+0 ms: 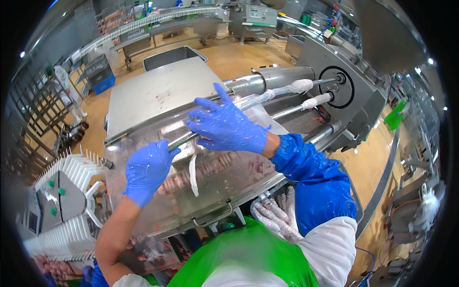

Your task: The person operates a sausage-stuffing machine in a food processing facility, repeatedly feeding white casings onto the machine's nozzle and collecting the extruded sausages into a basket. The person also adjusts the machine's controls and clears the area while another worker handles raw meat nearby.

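Both my hands wear wet blue-violet gloves. A long metal stuffing tube [181,140] runs from the machine at the upper right toward my left hand [149,172]. That hand is closed around the tube's near end, which its fingers hide. Farther along, my right hand [227,124] lies over the tube with fingers spread, its thumb lower and apart. A strip of whitish casing [193,174] dangles below the tube between my hands. More gathered casing [287,90] sits on the tube beyond my right hand. A second tube [289,112] beside it also carries bunched casing [316,101].
Under my hands is a steel table [220,201] with meat scraps and a front handle [213,221]. White-cased lengths [277,213] fill a container near my waist. A rack with white prongs [83,174] stands left, a steel cover [160,88] behind, a black handwheel [353,88] right.
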Tool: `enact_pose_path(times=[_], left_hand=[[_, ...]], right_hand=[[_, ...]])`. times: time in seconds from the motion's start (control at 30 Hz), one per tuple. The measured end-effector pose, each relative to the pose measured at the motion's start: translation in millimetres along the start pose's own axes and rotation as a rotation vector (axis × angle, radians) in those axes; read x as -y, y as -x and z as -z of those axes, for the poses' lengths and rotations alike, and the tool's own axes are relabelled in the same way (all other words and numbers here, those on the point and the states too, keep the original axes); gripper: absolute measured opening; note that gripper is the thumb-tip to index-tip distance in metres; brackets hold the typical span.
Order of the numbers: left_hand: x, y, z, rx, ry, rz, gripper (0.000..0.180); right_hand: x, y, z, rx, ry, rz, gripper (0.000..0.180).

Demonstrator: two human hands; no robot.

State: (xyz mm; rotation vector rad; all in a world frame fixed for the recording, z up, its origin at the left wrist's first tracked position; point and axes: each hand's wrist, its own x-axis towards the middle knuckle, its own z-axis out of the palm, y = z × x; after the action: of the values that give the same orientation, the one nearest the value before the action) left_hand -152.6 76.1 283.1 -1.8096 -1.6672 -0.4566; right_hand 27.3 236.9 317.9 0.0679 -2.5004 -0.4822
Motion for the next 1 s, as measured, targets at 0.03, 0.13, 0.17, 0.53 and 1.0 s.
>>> enact_pose_path(times=[0.03,0.13,0.17,0.53,1.0], left_hand=[[2.2,1.5,3.8,0.0,-0.011,0.002,0.031],[-0.2,-0.3,4.6,-0.037,-0.043,-0.027,0.031],[-0.8,1.1,3.5,-0.028,-0.036,-0.02,0.031],[-1.4,1.4,0.9,-0.039,-0.079,-0.02,0.032],[-6.8,0.8,21.0,0.022,-0.168,0.011,0.033]], right_hand=[[-8.9,7.4,-0.3,0.05,0.033,-0.05,0.034],[-97.0,88.9,-0.8,0.237,0.21,-0.271,0.028],[-133.6,122.6,6.8,0.476,0.25,-0.608,0.022],[-59.6,73.2,-2.9,-0.001,0.056,-0.325,0.047],[-196.5,218.8,25.5,0.31,0.47,-0.704,0.024]])
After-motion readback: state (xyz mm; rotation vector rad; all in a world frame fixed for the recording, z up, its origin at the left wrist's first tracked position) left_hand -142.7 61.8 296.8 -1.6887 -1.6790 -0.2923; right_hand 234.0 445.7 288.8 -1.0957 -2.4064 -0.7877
